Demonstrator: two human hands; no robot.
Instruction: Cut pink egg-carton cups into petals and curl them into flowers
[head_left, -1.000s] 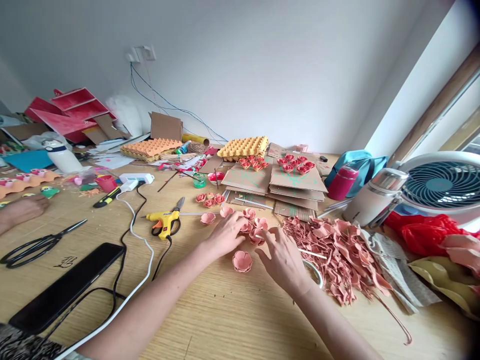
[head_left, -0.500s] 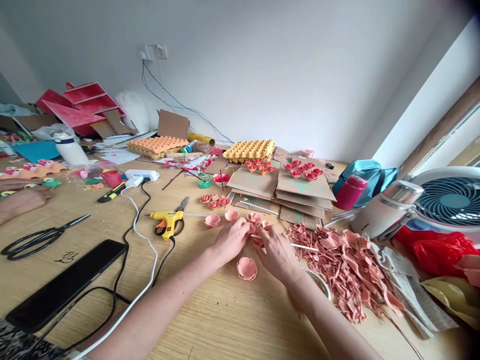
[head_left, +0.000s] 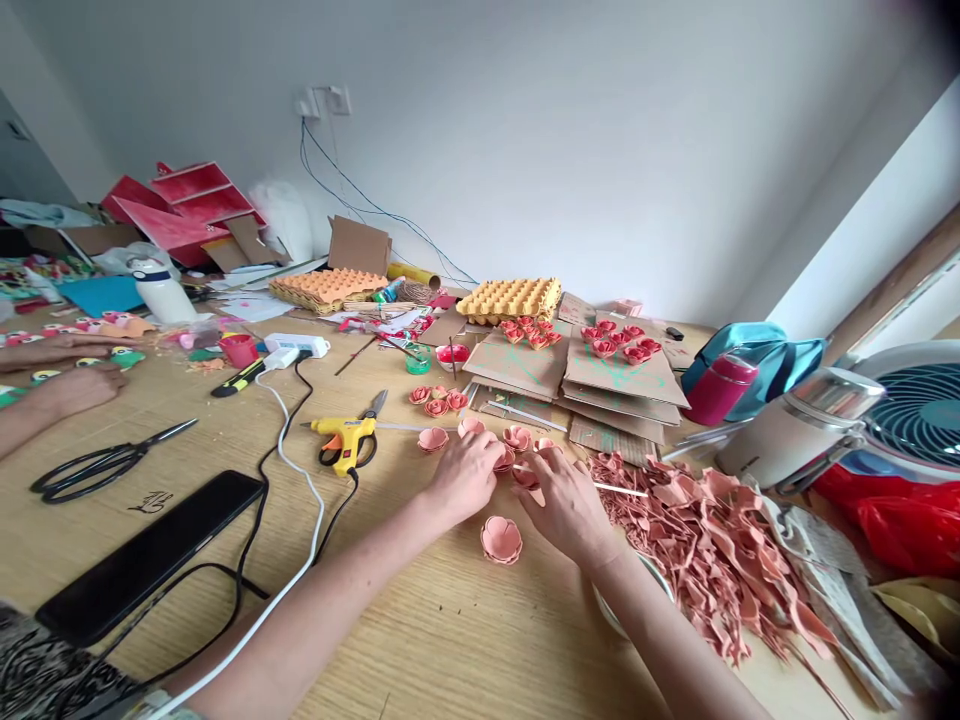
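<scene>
My left hand [head_left: 466,480] is closed, its fingertips curled against a small pink paper flower [head_left: 504,460]. A thin white stick [head_left: 621,489] passes through my right hand [head_left: 566,505], which is closed on it. Under the right fingertips sits another pink flower [head_left: 527,479]. Nearer to me on the table is a cupped pink flower [head_left: 501,540], apart from both hands. More pink flowers, such as a cup-shaped flower [head_left: 433,440], lie just beyond my fingers. A round container [head_left: 619,612] is partly hidden below my right forearm.
Left of my hands lie a yellow glue gun [head_left: 346,440], black scissors [head_left: 112,470], a black case [head_left: 154,560] and cables. Pink scraps [head_left: 697,550] are heaped at the right. Behind stand cardboard sheets [head_left: 517,365] with red flowers. Another person's hand [head_left: 86,388] rests at far left.
The whole view has shifted slightly, so things appear a little further right. Both my hands stay at the flowers, with only small finger movements.
</scene>
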